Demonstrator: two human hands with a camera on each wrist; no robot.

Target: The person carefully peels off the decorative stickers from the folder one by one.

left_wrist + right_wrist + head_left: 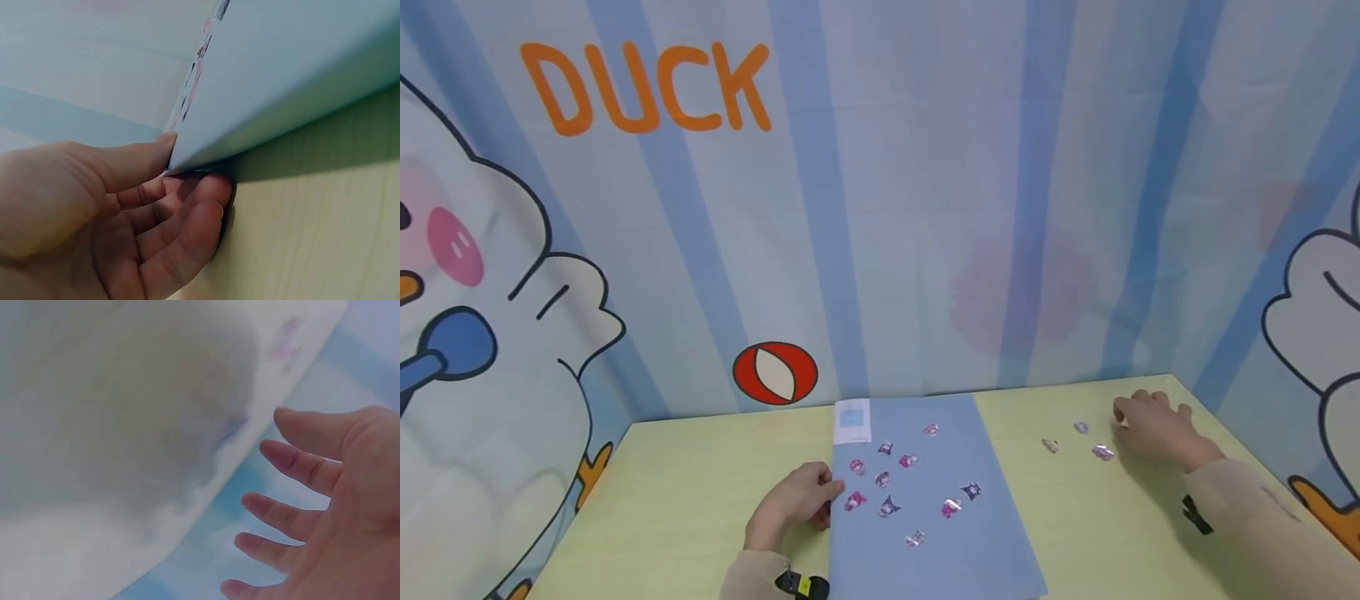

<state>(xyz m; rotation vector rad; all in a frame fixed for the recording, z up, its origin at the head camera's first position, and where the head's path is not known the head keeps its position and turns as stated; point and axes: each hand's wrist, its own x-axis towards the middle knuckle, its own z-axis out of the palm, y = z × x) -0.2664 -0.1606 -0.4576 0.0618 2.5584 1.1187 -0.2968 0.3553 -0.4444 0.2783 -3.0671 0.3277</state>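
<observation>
A blue folder with several small shiny stickers on its cover lies on the table. My left hand grips its left edge; in the left wrist view the thumb of that hand lies on top of the folder and the other fingers curl beneath. Over the table's right side is my right hand, just right of loose stickers, among them a purple one. The right wrist view shows this hand with fingers spread and nothing visibly held; a blurred sticker lies beyond its fingertips.
Two other loose stickers, a small one and a pale one, lie right of the folder. A white label is at the folder's upper left corner. Behind the pale yellow table hangs a striped cloth with duck pictures.
</observation>
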